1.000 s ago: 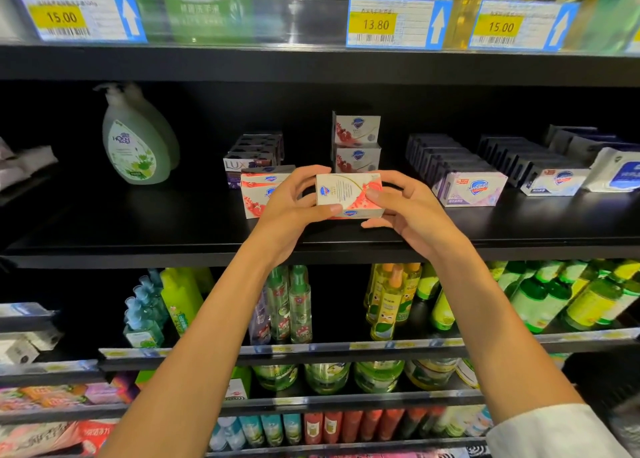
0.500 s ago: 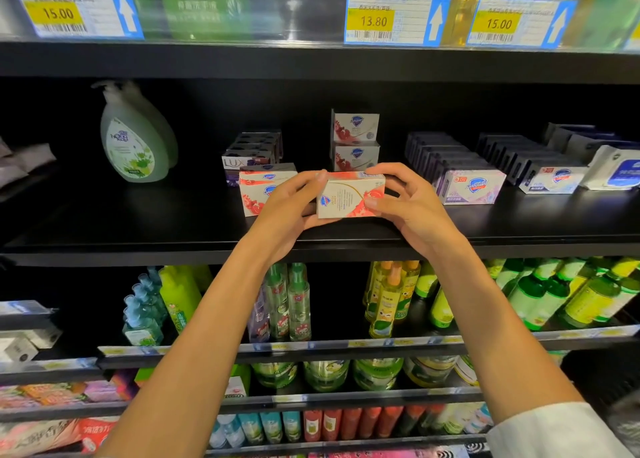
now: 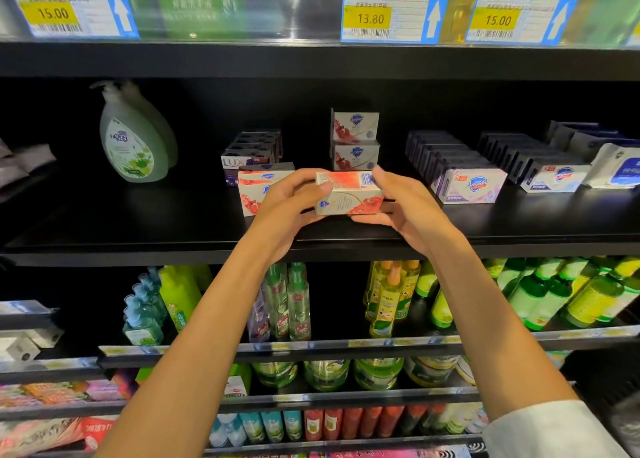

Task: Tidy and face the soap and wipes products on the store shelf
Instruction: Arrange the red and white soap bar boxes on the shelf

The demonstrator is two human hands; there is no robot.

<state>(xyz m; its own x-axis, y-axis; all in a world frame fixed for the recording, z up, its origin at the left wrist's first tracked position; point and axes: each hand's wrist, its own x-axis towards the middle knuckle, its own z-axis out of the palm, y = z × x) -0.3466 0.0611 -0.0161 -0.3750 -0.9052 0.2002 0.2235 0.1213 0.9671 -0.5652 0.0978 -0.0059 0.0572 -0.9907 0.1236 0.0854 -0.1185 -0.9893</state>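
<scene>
1. Held between both hands: red soap box, just above the shelf near its front edge, long axis left to right, barcode face up, front tipped toward the camera.
2. Left hand curled round the box's left end, thumb on top; right hand gripping the right end, fingers underneath.
3. Just left and touching or nearly so: two matching boxes, stacked. Behind: two more, stacked, standing apart.
4. Likely next: set down beside the left stack, front face outward. Both hands equally near.
5. No containers; wipes pack far right, on the same shelf.
</scene>
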